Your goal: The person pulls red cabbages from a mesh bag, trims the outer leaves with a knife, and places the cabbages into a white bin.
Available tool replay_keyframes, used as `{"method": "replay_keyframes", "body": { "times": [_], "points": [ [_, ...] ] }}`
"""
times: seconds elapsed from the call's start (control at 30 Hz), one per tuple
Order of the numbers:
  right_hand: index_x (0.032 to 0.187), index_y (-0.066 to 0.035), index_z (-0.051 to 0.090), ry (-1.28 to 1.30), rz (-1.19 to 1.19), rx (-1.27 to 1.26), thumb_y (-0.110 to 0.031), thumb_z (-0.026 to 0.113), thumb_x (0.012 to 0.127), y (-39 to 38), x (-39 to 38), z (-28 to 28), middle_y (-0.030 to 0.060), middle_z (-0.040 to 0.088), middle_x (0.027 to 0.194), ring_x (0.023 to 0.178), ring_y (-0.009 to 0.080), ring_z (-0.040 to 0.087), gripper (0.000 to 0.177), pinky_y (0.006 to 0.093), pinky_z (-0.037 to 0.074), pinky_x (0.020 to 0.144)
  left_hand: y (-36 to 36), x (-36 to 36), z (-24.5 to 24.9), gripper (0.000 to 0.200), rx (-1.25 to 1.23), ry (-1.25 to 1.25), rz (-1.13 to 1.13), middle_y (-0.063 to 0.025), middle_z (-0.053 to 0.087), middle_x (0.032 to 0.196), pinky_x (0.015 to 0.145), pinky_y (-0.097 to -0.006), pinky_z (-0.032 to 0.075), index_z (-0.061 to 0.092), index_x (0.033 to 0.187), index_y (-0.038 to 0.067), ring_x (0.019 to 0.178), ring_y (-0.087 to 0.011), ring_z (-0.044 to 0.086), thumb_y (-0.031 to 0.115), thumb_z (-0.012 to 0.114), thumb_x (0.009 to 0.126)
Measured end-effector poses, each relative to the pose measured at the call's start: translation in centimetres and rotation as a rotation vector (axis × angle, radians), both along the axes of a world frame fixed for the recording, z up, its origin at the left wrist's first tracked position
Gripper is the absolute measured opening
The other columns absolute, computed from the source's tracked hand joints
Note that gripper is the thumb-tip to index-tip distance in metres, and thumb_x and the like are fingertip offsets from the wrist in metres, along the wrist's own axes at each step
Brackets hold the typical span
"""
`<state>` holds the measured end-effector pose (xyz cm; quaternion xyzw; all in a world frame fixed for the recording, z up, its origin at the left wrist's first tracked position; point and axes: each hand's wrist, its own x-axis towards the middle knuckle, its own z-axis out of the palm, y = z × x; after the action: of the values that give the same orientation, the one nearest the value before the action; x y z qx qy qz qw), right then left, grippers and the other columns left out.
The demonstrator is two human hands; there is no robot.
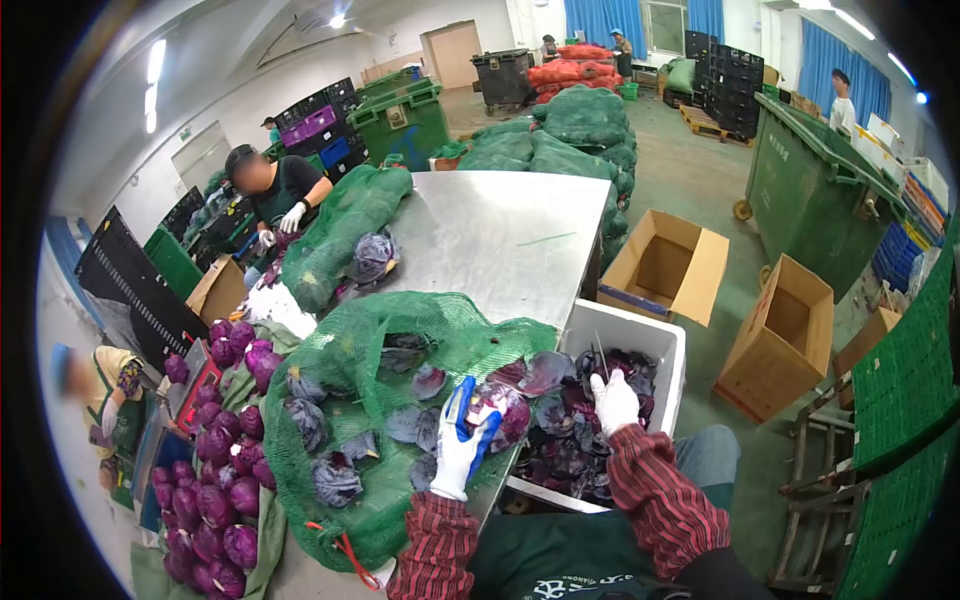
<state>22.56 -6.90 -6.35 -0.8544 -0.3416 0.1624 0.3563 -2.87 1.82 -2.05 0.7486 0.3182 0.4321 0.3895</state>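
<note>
My left hand [463,443], in a white and blue glove, grips a red cabbage [507,408] at the table's edge. My right hand [613,400], in a white glove, holds a thin knife [601,355] pointing up, just right of the cabbage. Both hands hover over a white foam box [640,335] filled with dark purple cabbage leaves [565,440]. A green mesh sack [370,420] with several red cabbages lies on the steel table [500,235] to my left.
Trimmed red cabbages [215,470] pile up at the far left. A co-worker in black [275,190] handles another green sack [345,225] across the table. Open cardboard boxes [665,265] and a green bin [810,190] stand on the floor at right.
</note>
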Motion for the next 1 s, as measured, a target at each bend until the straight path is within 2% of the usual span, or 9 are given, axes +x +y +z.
{"method": "replay_keyframes", "body": {
  "times": [0.1, 0.13, 0.17, 0.37, 0.5, 0.63, 0.7, 0.83, 1.0],
  "points": [
    [0.135, -0.006, 0.045, -0.127, 0.243, 0.414, -0.047, 0.038, 0.099, -0.9, -2.9, 0.7, 0.0215, 0.060, 0.118, 0.109, 0.0380, 0.057, 0.055, 0.0409, 0.044, 0.091, -0.5, 1.0, 0.7, 0.067, 0.085, 0.115, 0.048, -0.0136, 0.049, 0.135, 0.105, -0.0361, 0.037, 0.045, 0.136, 0.002, 0.122, -0.0241, 0.048, 0.028, 0.073, 0.082],
    [0.142, -0.007, 0.038, 0.270, 0.330, 0.166, -0.048, 0.035, 0.099, -1.8, -4.8, 4.1, 0.0226, 0.056, 0.123, 0.114, 0.0371, 0.054, 0.059, 0.0398, 0.041, 0.096, -0.3, 1.3, 0.3, 0.064, 0.125, 0.183, 0.088, -0.0149, 0.049, 0.133, 0.104, -0.0372, 0.038, 0.047, 0.135, 0.002, 0.121, -0.0257, 0.049, 0.028, 0.073, 0.082],
    [0.143, -0.006, 0.036, -0.022, 0.433, 0.361, -0.046, 0.032, 0.100, -1.8, -6.3, 3.1, 0.0241, 0.061, 0.112, 0.102, 0.0377, 0.060, 0.058, 0.0412, 0.046, 0.089, -0.4, 1.5, 0.0, 0.064, 0.127, 0.184, 0.079, -0.0149, 0.049, 0.133, 0.104, -0.0372, 0.038, 0.047, 0.135, 0.002, 0.121, -0.0257, 0.049, 0.028, 0.073, 0.082],
    [0.147, -0.003, 0.020, -0.206, 0.568, 0.251, -0.041, 0.037, 0.099, -0.9, -9.7, 4.6, 0.0209, 0.064, 0.078, 0.066, 0.0343, 0.064, 0.063, 0.0424, 0.049, 0.057, -1.1, 2.1, -0.8, 0.054, 0.134, 0.017, 0.113, -0.0172, 0.047, 0.132, 0.102, -0.0374, 0.040, 0.048, 0.131, -0.001, 0.121, -0.0269, 0.049, 0.019, 0.069, 0.086],
    [0.135, -0.006, 0.042, -0.174, 0.473, 0.105, -0.033, 0.045, 0.098, -0.7, -9.8, 6.3, 0.0173, 0.062, 0.070, 0.058, 0.0323, 0.062, 0.045, 0.0421, 0.049, 0.052, -2.0, 3.0, -0.3, 0.053, 0.024, 0.053, 0.219, -0.0188, 0.047, 0.131, 0.102, -0.0379, 0.040, 0.048, 0.131, -0.002, 0.121, -0.0279, 0.049, 0.017, 0.069, 0.086],
    [0.107, -0.006, 0.052, -0.178, 0.389, 0.285, -0.040, 0.043, 0.098, 1.0, -9.6, 5.9, 0.0184, 0.061, 0.066, 0.060, 0.0379, 0.061, 0.036, 0.0455, 0.048, 0.052, -1.8, 3.3, -1.5, 0.048, 0.325, 0.119, 0.266, -0.0185, 0.054, 0.124, 0.102, -0.0404, 0.039, 0.054, 0.124, -0.002, 0.117, -0.0321, 0.050, 0.012, 0.070, 0.081],
    [0.101, -0.006, 0.054, -0.147, 0.418, 0.218, -0.041, 0.043, 0.098, 1.6, -9.2, 6.5, 0.0192, 0.061, 0.068, 0.063, 0.0390, 0.061, 0.037, 0.0461, 0.049, 0.055, -1.9, 3.9, -1.3, 0.047, 0.071, -0.035, 0.274, -0.0180, 0.055, 0.124, 0.102, -0.0402, 0.039, 0.056, 0.123, 0.000, 0.117, -0.0318, 0.050, 0.014, 0.071, 0.080],
    [0.105, -0.009, 0.056, -0.312, 0.543, 0.013, -0.028, 0.032, 0.101, 3.6, -3.4, 6.6, 0.0182, 0.062, 0.094, 0.086, 0.0326, 0.064, 0.032, 0.0444, 0.051, 0.071, -3.2, 3.1, 0.3, 0.048, 0.198, 0.096, 0.222, -0.0178, 0.055, 0.124, 0.102, -0.0403, 0.039, 0.057, 0.121, 0.000, 0.118, -0.0318, 0.050, 0.015, 0.074, 0.079],
    [0.099, -0.004, 0.059, 0.226, 0.475, -0.180, -0.034, 0.030, 0.100, 4.3, -0.9, 2.6, 0.0155, 0.063, 0.076, 0.066, 0.0302, 0.064, 0.041, 0.0412, 0.049, 0.067, -3.8, 1.2, -0.5, 0.052, 0.133, -0.007, 0.141, -0.0161, 0.052, 0.124, 0.100, -0.0392, 0.041, 0.054, 0.120, 0.002, 0.117, -0.0299, 0.051, 0.011, 0.078, 0.074]
  ]
}}
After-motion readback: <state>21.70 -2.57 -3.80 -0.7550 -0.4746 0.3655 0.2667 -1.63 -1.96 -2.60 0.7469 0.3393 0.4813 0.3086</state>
